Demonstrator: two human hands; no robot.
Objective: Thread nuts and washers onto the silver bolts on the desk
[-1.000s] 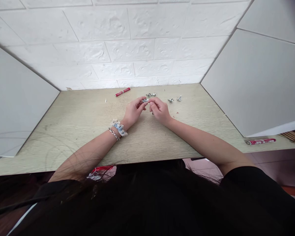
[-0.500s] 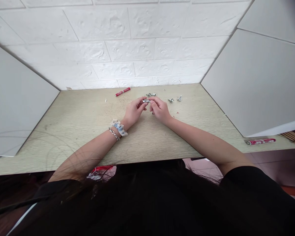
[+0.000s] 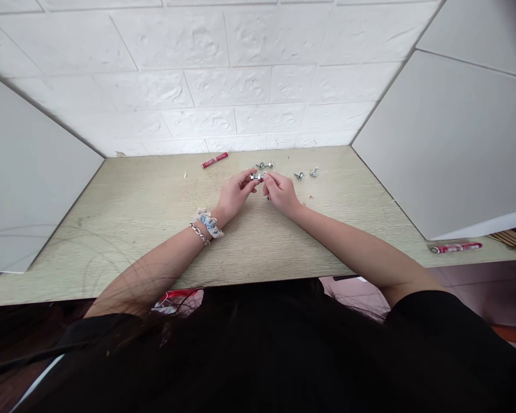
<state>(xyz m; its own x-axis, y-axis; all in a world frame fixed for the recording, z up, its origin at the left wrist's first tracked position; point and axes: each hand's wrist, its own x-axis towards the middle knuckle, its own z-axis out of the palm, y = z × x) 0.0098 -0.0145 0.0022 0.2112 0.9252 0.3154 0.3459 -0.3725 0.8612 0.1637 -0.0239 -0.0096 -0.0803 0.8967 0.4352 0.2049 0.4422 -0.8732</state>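
A small silver bolt with a nut on it (image 3: 257,177) lies level between my two hands over the middle of the table. The fingertips of my left hand (image 3: 235,194) are closed on its left end. My right hand (image 3: 280,192) pinches at its right end, thumb and forefinger together. Just behind my fingertips, more silver bolt pieces (image 3: 265,165) lie on the table. To the right of my right hand rest a small bolt (image 3: 300,175) and another one, standing with a wide base (image 3: 313,172).
A red tube (image 3: 214,160) lies near the white brick wall (image 3: 206,86). Another red tube (image 3: 456,247) is at the right front of the pale wooden table (image 3: 124,212). Grey panels stand at the left (image 3: 30,172) and right (image 3: 447,137).
The nut on the held bolt sits farther right, nearer my right fingertips. My right hand has shifted very slightly right; my left hand has stayed in place.
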